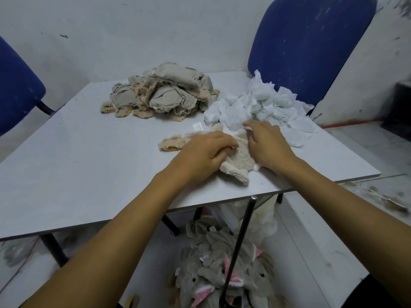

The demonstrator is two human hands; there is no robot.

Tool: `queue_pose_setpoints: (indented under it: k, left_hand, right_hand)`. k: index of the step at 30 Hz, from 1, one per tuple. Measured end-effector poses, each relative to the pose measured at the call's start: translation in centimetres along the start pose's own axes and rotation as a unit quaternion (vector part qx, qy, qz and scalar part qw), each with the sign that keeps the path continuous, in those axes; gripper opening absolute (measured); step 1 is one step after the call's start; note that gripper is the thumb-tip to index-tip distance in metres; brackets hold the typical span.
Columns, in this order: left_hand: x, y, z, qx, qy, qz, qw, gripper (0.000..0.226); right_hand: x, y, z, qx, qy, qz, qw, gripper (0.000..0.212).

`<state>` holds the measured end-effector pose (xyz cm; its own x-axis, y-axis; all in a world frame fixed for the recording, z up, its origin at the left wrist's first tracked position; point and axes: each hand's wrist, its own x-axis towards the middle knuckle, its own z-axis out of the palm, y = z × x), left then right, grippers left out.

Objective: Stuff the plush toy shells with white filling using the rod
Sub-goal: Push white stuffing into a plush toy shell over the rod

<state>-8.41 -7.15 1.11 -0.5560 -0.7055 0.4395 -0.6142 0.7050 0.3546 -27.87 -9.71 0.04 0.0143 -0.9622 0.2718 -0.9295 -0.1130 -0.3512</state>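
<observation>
The rod point(240, 245) leans idle below the counter point(89, 174), over finished grey toys point(222, 270). Left hand point(206, 154) grips the cream shell point(238, 165); right hand point(266, 145) pinches filling point(262, 107) (stuffing barely begun). Unstuffed shells point(162, 92) wait beyond.

Plush toy shell point(239, 162): cream, fleecy, flat and limp, on the table's near right part. Unstuffed shells point(162, 92): beige-grey heap, inside out with frayed seams, at the table's far side. White filling point(262, 107): crumpled mound, far right corner. Rod point(239, 245): thin, black, leaning upright below the table's near edge.
</observation>
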Motion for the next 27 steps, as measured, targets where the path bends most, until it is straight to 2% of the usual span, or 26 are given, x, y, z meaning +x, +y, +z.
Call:
queue_pose_setpoints:
  k: [2,5,8,11,13,15,17,21,24,27]
  left_hand:
    - [0.6,0.5,0.7,0.000,-0.029,-0.022,0.999,0.025]
    - [1.3,0.4,0.8,-0.011,-0.013,-0.093,0.996,0.023]
    - [2.2,0.5,0.6,0.018,0.005,-0.127,0.992,0.021]
    - [2.8,0.6,0.7,0.008,-0.038,-0.151,0.988,0.018]
    - [3.0,0.6,0.6,-0.025,-0.073,-0.168,0.983,0.018]
    - [3.1,0.6,0.4,-0.040,-0.094,-0.181,0.978,0.025]
    - [3.0,0.7,0.4,-0.040,-0.085,-0.193,0.977,0.025]
    - [2.9,1.2,0.7,-0.017,-0.044,-0.192,0.980,0.021]
    - [3.1,0.8,0.8,0.020,-0.050,-0.185,0.981,0.012]
    - [2.8,0.7,1.2,0.056,-0.016,-0.144,0.988,0.007]
  right_hand:
    - [-0.4,0.3,-0.3,-0.041,0.027,0.019,0.999,0.049]
    - [-0.9,0.9,-0.6,-0.108,-0.009,0.065,0.992,0.043]
    - [-1.3,1.5,-0.8,-0.095,-0.015,0.015,0.995,0.048]
    - [-1.8,1.8,-1.3,-0.054,0.029,-0.032,0.998,0.047]
    - [-2.0,2.0,-1.5,-0.094,0.045,-0.005,0.995,0.047]
    - [-2.1,2.3,-1.7,-0.130,0.017,0.048,0.990,0.043]
    - [-2.2,2.6,-1.9,-0.138,-0.021,0.049,0.989,0.036]
    - [-2.2,3.0,-2.0,-0.039,-0.013,-0.019,0.999,0.042]
    - [-2.2,3.0,-2.1,0.029,-0.018,-0.011,0.999,0.051]
    - [-1.9,3.6,-2.4,-0.020,-0.052,0.027,0.998,0.055]
